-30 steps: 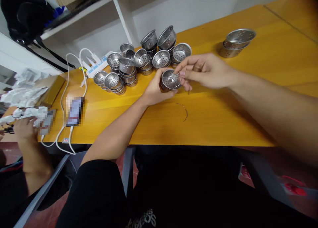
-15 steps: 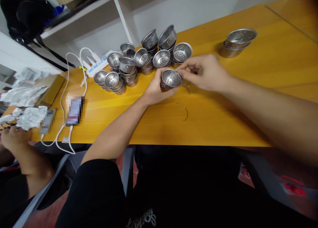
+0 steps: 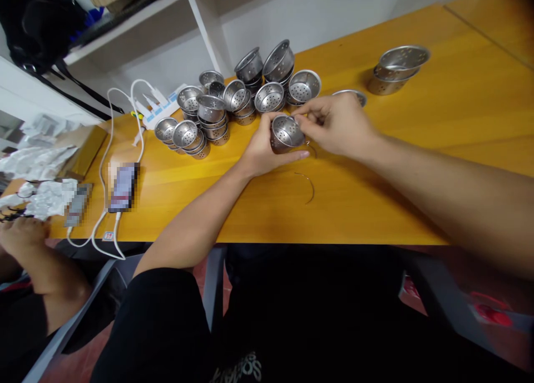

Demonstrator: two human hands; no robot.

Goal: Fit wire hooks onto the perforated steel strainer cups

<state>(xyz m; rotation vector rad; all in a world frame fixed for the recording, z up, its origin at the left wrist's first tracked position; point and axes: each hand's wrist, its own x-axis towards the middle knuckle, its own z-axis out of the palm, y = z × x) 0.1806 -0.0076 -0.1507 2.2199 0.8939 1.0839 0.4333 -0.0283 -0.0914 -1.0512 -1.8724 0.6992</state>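
My left hand (image 3: 267, 148) is wrapped round a small perforated metal strainer basket (image 3: 287, 131), its open mouth tilted up toward me, thumb stretched along the near side. The fingertips of my right hand (image 3: 334, 124) are pinched at the basket's right rim on what looks like a thin wire (image 3: 297, 120), mostly hidden by the fingers. On the table below lies a curved piece of wire (image 3: 310, 188). Another thin wire (image 3: 312, 151) shows just right of the basket. Behind my right hand, the rim of another strainer basket (image 3: 355, 95) peeks out.
Stacked strainer baskets (image 3: 212, 109) stand in several piles behind my left hand. Two more, nested (image 3: 400, 63), sit at the back right. At left are a power strip (image 3: 162, 110), white cables and a phone (image 3: 124, 187). Another person's hand (image 3: 23, 235) rests at the far left.
My right hand has shifted slightly left, closer to the basket's rim, uncovering the basket behind it. My left thumb has stretched further to the right.
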